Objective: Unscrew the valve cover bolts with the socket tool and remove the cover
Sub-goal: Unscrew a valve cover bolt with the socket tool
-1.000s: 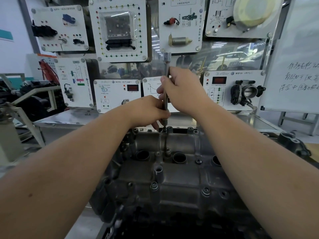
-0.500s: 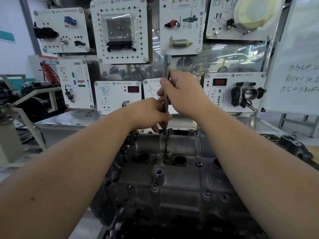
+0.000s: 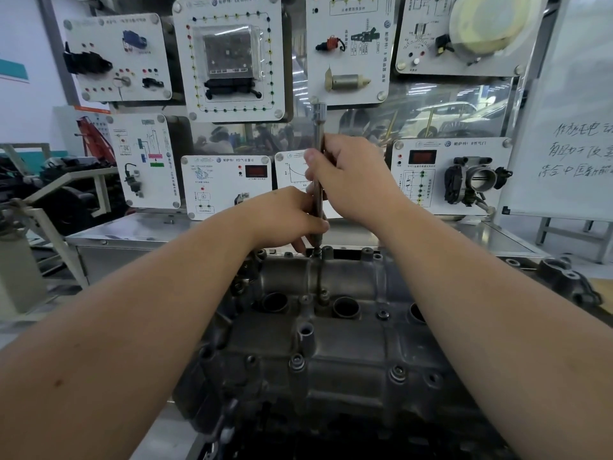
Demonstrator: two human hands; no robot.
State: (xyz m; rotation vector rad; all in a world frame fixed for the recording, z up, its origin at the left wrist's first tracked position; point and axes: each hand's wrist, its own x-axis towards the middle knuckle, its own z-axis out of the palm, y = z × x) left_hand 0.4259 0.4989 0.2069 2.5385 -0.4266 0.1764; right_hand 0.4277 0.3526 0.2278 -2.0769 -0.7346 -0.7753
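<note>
I see both hands gripping the socket tool upright at frame ctr: right hand upper shaft, left hand lower. Tip sits on a bolt at valve cover far edge, btm ctr.

The socket tool, a slim bright-metal shaft with a thicker square-drive head at its top, stood upright at 12 o'clock of the valve cover, its lower tip seated on a bolt at the cover's far edge. The cover was grey cast metal, grimy, lying flat with round open wells in a row across its middle. Flanged bolts sat in place along its 6 o'clock side.
</note>
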